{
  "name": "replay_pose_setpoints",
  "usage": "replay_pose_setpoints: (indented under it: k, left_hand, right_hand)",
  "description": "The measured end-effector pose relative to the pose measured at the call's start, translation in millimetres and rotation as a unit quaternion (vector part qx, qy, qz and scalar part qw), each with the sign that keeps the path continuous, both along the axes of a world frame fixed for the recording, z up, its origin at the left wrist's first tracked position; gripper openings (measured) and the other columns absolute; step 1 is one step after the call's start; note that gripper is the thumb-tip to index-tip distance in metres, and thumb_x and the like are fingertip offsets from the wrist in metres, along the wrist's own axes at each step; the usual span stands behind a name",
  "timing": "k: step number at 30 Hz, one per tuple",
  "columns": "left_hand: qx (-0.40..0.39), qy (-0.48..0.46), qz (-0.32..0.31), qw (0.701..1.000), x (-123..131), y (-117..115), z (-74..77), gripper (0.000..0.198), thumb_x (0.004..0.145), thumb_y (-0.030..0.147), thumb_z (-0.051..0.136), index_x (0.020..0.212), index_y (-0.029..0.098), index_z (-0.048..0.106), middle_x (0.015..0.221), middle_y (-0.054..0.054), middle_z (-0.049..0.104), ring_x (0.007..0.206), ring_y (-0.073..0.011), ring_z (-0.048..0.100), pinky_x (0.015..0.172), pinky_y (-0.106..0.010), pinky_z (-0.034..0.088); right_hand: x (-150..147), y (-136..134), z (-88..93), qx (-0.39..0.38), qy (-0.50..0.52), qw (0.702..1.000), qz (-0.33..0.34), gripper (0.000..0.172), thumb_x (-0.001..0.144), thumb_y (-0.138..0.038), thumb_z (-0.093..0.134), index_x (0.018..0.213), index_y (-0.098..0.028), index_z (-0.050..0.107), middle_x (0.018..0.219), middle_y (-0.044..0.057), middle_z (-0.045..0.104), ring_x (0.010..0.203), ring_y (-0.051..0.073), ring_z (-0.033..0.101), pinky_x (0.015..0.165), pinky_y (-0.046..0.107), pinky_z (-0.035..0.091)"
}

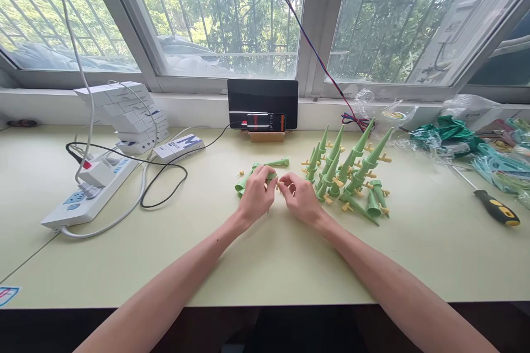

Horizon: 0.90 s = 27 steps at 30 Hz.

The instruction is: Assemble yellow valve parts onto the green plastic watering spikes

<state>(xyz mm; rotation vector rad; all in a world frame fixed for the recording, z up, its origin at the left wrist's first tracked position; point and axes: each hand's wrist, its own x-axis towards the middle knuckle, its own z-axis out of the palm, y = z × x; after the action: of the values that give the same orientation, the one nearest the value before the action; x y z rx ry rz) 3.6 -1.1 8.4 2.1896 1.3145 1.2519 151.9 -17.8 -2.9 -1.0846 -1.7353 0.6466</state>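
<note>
presently, in the head view: you sit or stand at a pale table (pixel 290 270), and both your bare hands meet near its middle.
your left hand (pixel 257 194): it is curled, with thumb and fingers closed on a green piece (pixel 271 176), of which only a small part is visible.
your right hand (pixel 301 198): its thumb and forefinger come close together at the tips, just beside your left fingers; whether they pinch something small, one cannot tell.
loose green parts (pixel 282 162): they lie beside and behind your left hand, with a small yellow piece (pixel 240 174) near them at the left.
green cones (pixel 344 170): they are to the right of your right hand, many upright with the point up, some lying at the front; yellow side pieces (pixel 385 158) stick out from them.
phone (pixel 267 122): it leans before a dark tablet (pixel 263 95), beyond your hands.
left side: a white power strip (pixel 93 198) lies with cables.
right side: a screwdriver (pixel 497 208) lies near plastic bags (pixel 451 135).
</note>
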Motion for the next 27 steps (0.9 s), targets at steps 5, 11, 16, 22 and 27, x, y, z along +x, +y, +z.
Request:
replay_pose_setpoints:
  k: [5, 11, 16, 22, 27]
  left_hand:
    - [0.001, -0.006, -0.005, 1.000, -0.6, 0.1, -0.4, 0.006, 0.091, 0.021, 0.050, 0.090, 0.021, 0.056, 0.091, -0.003, 0.059, 0.069, -0.0140, 0.057, 0.058, -0.028, 0.047]
    - [0.004, -0.018, -0.018, 1.000, -0.4, 0.3, -1.2, 0.006, 0.092, 0.024, 0.050, 0.092, 0.021, 0.056, 0.093, -0.003, 0.059, 0.067, -0.0131, 0.057, 0.056, -0.027, 0.047]
    - [0.006, -0.016, -0.017, 1.000, 0.2, -0.8, -0.4, 0.006, 0.092, 0.024, 0.051, 0.092, 0.021, 0.056, 0.093, -0.003, 0.059, 0.067, -0.0128, 0.057, 0.056, -0.026, 0.048]
    - [0.010, -0.011, -0.003, 1.000, -0.4, -0.3, 1.3, 0.005, 0.092, 0.022, 0.051, 0.091, 0.021, 0.056, 0.092, -0.003, 0.059, 0.067, -0.0130, 0.058, 0.057, -0.027, 0.047]
    - [0.008, -0.012, -0.006, 1.000, -0.5, 0.5, 0.8, 0.006, 0.091, 0.021, 0.050, 0.090, 0.021, 0.056, 0.092, -0.003, 0.060, 0.067, -0.0131, 0.057, 0.057, -0.027, 0.047]
  right_hand:
    - [1.2, 1.4, -2.4, -0.009, 0.001, 1.000, -0.004, 0.019, 0.094, -0.035, 0.050, 0.087, -0.020, 0.057, 0.070, 0.000, 0.060, 0.059, 0.014, 0.053, 0.056, 0.026, 0.041]
    - [2.5, 2.8, -2.4, -0.010, -0.034, 0.999, -0.029, 0.028, 0.097, -0.038, 0.044, 0.076, -0.021, 0.052, 0.060, -0.002, 0.052, 0.053, 0.014, 0.043, 0.054, 0.027, 0.034]
    - [2.5, 3.6, -1.8, -0.009, -0.042, 0.998, -0.034, 0.035, 0.099, -0.039, 0.040, 0.070, -0.021, 0.050, 0.058, -0.001, 0.052, 0.053, 0.014, 0.045, 0.054, 0.027, 0.034]
    - [1.0, 0.6, 0.7, -0.013, 0.000, 1.000, -0.007, 0.023, 0.095, -0.039, 0.048, 0.084, -0.020, 0.057, 0.071, 0.001, 0.063, 0.058, 0.014, 0.055, 0.057, 0.026, 0.041]
    - [1.6, 1.4, -0.2, -0.010, -0.018, 1.000, -0.009, 0.022, 0.095, -0.037, 0.048, 0.082, -0.020, 0.056, 0.066, -0.001, 0.058, 0.057, 0.014, 0.051, 0.056, 0.026, 0.039]
